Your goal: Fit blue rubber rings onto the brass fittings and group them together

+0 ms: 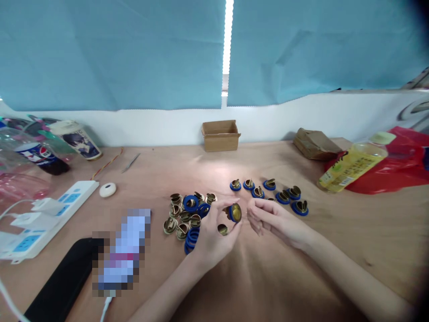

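Note:
Between the thumb and fingers of my left hand (214, 237) is a brass disc with a blue ring (235, 213), its round face turned to the right. My right hand (271, 219) is just right of it, fingertips pinched together; what they hold, if anything, is too small to make out. Left of my left hand lie several brass pieces with upright tabs (170, 225) in a cluster, with loose blue rings (191, 203) among them and a stack of blue rings (192, 239). Beyond my right hand stand several brass pieces seated in blue rings (300, 207).
A small open cardboard box (221, 142) stands against the wall. At left are a power strip (55, 223), a phone (125, 250), a black case (63, 277), a cup (78, 141) and a cola bottle (43, 156). A yellow-labelled bottle (355, 163) leans on a red bag (395, 165) at right.

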Tool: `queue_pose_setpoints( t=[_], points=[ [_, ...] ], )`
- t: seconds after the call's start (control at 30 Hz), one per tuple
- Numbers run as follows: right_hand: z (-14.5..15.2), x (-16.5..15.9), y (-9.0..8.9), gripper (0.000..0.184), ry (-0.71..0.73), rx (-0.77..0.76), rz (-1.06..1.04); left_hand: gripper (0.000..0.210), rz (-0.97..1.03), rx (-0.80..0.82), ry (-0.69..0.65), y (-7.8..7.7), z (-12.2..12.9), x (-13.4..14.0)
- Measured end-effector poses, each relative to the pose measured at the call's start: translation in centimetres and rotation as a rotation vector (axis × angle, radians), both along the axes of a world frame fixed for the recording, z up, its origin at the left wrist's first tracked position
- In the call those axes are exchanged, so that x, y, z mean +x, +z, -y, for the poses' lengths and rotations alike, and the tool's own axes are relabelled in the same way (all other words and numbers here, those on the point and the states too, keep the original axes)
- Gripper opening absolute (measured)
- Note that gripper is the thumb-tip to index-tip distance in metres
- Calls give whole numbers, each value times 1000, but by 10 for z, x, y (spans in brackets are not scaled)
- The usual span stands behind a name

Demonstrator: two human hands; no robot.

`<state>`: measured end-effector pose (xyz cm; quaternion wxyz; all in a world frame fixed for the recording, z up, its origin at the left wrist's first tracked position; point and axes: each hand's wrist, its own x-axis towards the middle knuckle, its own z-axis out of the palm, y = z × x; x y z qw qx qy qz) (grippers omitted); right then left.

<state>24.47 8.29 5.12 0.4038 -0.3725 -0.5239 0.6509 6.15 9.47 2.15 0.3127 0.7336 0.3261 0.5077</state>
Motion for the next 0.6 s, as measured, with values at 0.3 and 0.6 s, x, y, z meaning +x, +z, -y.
queue_pose_setpoints(
  t=[0.3, 0.6],
  points=[
    [2, -11, -28, 39, -115, -16, -67, 44, -110, 88, 53, -5, 4, -1],
    [2, -8, -28, 39, -82, 84, 98, 47, -160, 193, -44, -11, 1, -3]
  ],
)
